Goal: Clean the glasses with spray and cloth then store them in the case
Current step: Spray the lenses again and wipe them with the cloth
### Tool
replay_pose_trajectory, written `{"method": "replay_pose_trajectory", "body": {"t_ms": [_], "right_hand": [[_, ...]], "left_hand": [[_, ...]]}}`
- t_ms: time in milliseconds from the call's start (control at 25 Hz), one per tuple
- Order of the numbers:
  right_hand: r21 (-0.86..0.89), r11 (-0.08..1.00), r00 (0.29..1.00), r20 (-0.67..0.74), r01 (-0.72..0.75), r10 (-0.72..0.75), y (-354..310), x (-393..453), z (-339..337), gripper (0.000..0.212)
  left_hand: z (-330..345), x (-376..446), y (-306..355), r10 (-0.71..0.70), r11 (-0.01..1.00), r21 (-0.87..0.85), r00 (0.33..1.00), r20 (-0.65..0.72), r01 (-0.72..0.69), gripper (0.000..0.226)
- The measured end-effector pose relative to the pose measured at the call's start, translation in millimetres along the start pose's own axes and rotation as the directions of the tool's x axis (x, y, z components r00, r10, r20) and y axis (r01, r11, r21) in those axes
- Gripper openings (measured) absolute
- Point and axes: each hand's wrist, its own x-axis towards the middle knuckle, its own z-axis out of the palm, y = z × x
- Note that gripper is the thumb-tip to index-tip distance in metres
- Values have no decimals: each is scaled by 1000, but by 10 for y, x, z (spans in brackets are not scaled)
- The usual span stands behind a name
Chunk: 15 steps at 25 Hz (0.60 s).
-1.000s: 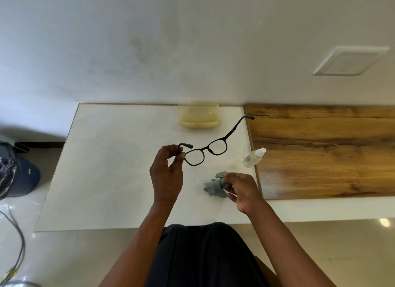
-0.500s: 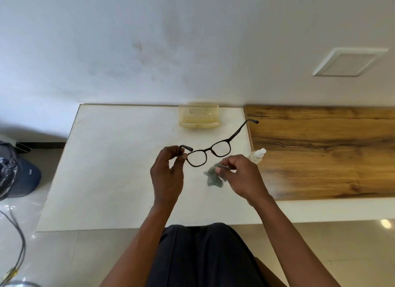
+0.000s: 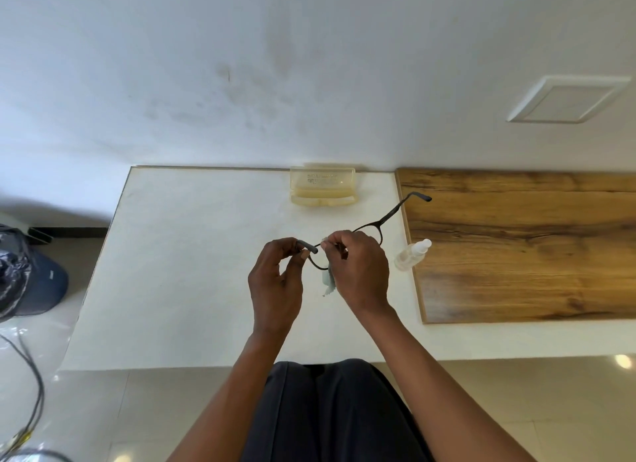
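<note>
A person's two bare hands work over a white tabletop (image 3: 179,272), seen from above by a head-worn camera. The left hand (image 3: 275,286) is raised above the table with thumb and forefinger curled together, pinching one corner of a single pair of dark-framed glasses (image 3: 385,220) where the near arm hinges; that arm's tip pokes out just past the fingertips. The right hand (image 3: 359,272) is curled over the middle of the frame, fingers bent inward, pinching one pale grey-green cloth (image 3: 328,282) against a lens; a loose corner of the cloth hangs below the knuckles. The hand hides most of both lenses, so which lens the cloth touches cannot be told. The other arm of the glasses stretches up and to the right, its tip above the edge of one brown wooden board (image 3: 533,251) that lies on the right part of the table. One small clear spray bottle (image 3: 411,255) lies on its side at the board's left edge, just right of the right hand. One translucent yellowish glasses case (image 3: 323,186) sits at the far edge of the table against the white wall, well apart from the hands. On the floor at the left are a dark blue bin and some cables.
</note>
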Motion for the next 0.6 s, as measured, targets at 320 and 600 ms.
{"method": "replay_pose_trajectory", "body": {"t_ms": [320,600], "right_hand": [[-535,822,962,-60,196,-268,159,-196,69,62],[-494,845,955,-84,206,-283,157,-176,171,47]], "left_hand": [[-1,11,-75,62,997,48,998,6,-62,16],[2,52,-86,142,988,54,990,17,-142,11]]}}
